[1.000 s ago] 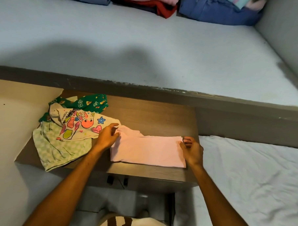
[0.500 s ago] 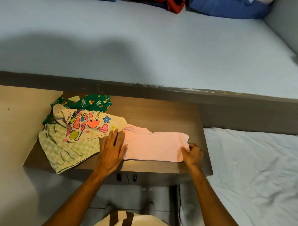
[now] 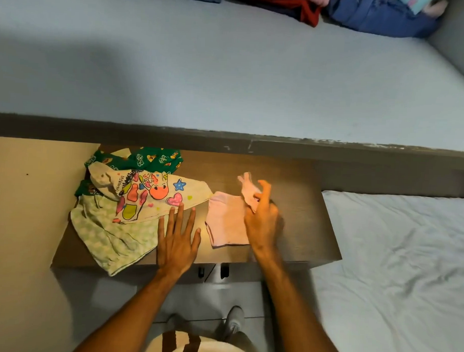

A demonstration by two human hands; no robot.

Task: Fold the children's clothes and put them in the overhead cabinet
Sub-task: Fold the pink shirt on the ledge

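Folding underway: right hand (image 3: 262, 219) pinches the pink shirt's (image 3: 226, 220) right end, lifting it leftward; left hand (image 3: 177, 240) lies flat, fingers straight, beside it. Next, probably lay that flap squarely over.

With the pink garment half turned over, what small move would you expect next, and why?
Probably lay the lifted end down onto the flat part to close the fold. The right hand pinches one end of the pink garment raised above the rest, which lies flat on the wooden table. The left hand rests flat beside it.
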